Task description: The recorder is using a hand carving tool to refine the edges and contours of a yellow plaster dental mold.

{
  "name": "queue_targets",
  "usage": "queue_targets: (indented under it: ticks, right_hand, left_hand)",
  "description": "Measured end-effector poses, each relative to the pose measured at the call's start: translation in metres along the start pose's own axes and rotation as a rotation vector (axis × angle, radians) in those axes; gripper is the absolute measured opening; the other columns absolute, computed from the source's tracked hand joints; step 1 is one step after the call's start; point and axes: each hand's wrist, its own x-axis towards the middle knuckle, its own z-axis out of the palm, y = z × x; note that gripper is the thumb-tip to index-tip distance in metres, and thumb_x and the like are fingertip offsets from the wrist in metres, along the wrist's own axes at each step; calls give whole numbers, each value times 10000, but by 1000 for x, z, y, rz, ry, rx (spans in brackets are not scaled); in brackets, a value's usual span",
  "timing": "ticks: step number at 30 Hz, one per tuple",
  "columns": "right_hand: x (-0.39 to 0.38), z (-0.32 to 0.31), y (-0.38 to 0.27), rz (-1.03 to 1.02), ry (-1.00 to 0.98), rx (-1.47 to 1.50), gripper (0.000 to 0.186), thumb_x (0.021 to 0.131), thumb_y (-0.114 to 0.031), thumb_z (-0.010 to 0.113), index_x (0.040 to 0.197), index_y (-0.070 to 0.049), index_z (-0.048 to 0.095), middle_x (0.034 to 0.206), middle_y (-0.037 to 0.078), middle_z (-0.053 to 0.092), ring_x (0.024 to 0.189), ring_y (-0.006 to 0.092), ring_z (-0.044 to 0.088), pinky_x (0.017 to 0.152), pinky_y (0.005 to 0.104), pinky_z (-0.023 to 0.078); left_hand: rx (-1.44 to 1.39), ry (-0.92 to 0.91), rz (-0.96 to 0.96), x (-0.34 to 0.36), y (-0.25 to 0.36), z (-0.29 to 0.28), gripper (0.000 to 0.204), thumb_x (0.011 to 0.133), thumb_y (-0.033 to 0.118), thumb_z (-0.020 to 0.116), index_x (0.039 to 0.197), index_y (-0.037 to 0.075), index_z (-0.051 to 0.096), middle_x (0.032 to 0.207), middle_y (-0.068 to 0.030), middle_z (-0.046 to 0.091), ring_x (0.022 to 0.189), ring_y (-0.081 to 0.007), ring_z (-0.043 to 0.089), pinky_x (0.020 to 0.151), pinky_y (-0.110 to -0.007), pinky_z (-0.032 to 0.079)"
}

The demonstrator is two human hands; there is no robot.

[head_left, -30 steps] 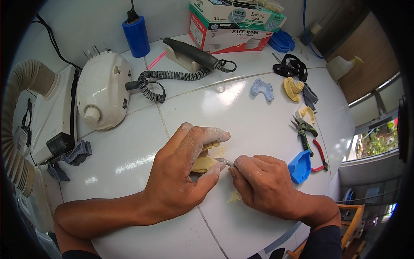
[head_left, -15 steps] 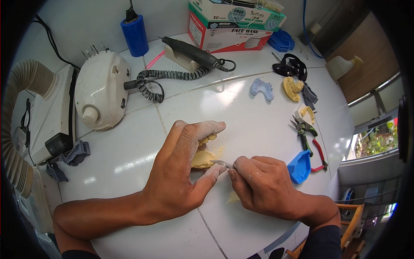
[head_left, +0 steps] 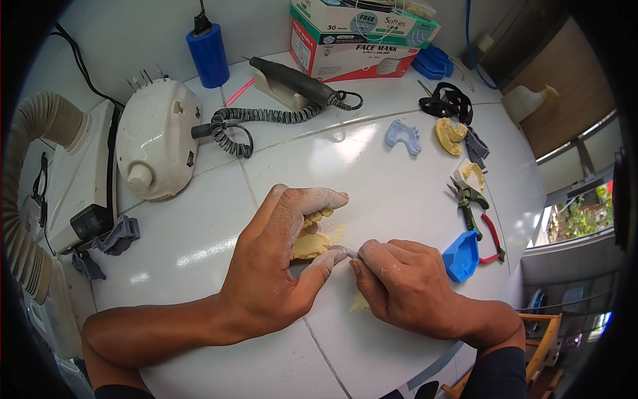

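My left hand (head_left: pixel 262 266) is closed around a pale yellow plaster dental cast (head_left: pixel 309 247), its index finger arched over the row of teeth and its thumb along the near side. Much of the cast is hidden behind that hand. Pinched in my right hand (head_left: pixel 415 286) is a small pointed carving knife (head_left: pixel 340 250), its handle mostly covered by the fingers. The blade tip meets the right edge of the cast, close to my left thumb. Yellow plaster crumbs (head_left: pixel 340 233) lie just beyond the cast, and more shavings (head_left: pixel 359 303) lie beside my right thumb.
On the left stand a white control box (head_left: pixel 159 139) and a ribbed hose (head_left: pixel 40 113). A handpiece (head_left: pixel 289 78) rests in its holder behind. To the right are a blue impression (head_left: pixel 404 136), another yellow cast (head_left: pixel 450 135), pliers (head_left: pixel 470 199) and a blue mould (head_left: pixel 460 257).
The cast and the fingers of my left hand have shifted very slightly left. The knife tip has moved slightly with them, still at the cast's edge.
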Motion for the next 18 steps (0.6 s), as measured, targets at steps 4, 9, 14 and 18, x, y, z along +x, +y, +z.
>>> queue_targets:
  ticks: [4, 9, 14, 18]
  right_hand:
    - [0, 0, 0, 2, 4, 5, 164, 953, -114, 761, 932, -51, 611, 669, 88, 597, 575, 268, 616, 526, 410, 487]
    - [0, 2, 0, -4, 22, 19, 169, 956, -112, 760, 930, -57, 602, 677, 90, 599, 582, 273, 618, 531, 411, 491]
    - [1, 1, 1, 8, 15, 37, 174, 957, -112, 753, 929, -52, 592, 676, 99, 597, 580, 280, 619, 537, 413, 502]
    - [1, -1, 1, 12, 3, 39, 175, 955, -109, 748, 922, -52, 586, 665, 102, 591, 571, 284, 616, 530, 412, 500]
  left_hand:
    - [27, -5, 10, 1, 0, -2, 568, 868, -1, 837, 1378, 12, 587, 1198, -146, 599, 1012, -213, 635, 919, -328, 536]
    - [33, -4, 9, 1, -2, -1, 542, 882, 24, 839, 1366, 17, 594, 1191, -148, 607, 1007, -209, 645, 905, -328, 544]
    - [39, 12, 39, -1, -5, 0, 580, 886, 29, 850, 1392, 15, 566, 1236, -150, 597, 1017, -200, 632, 916, -325, 544]
    - [60, 25, 23, -1, -4, 0, 643, 879, 19, 856, 1435, 7, 533, 1287, -154, 563, 1044, -196, 611, 934, -325, 540]
